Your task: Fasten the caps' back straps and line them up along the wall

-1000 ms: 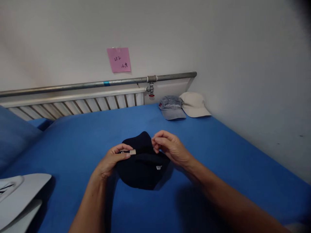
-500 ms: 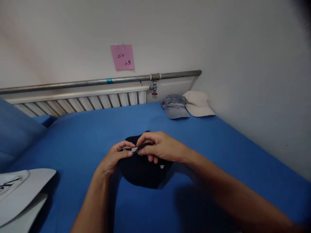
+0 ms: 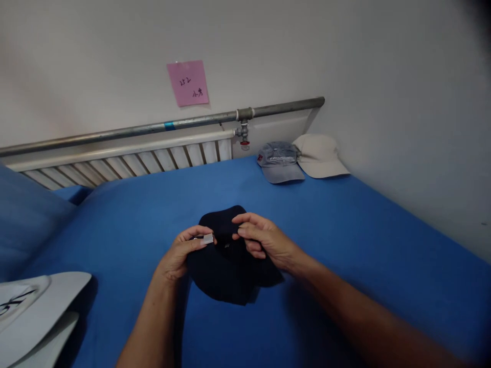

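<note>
The dark cap point(image 3: 222, 278) is at lower centre of the frame, right of the left hand point(image 3: 179, 256), which pinches its clasp point(image 3: 208, 238); the right hand point(image 3: 271, 243), narrowed, overlaps its right side, hold unclear

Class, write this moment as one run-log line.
left hand: holding dark cap by metal clasp | right hand: at dark cap, grip unclear | beyond: grey cap beside beige cap on blue surface

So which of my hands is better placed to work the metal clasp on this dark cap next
Probably your left hand: its grip is on the dark cap, right beside the metal clasp. Your right hand sits farther off, with a visible gap to the clasp.
</note>
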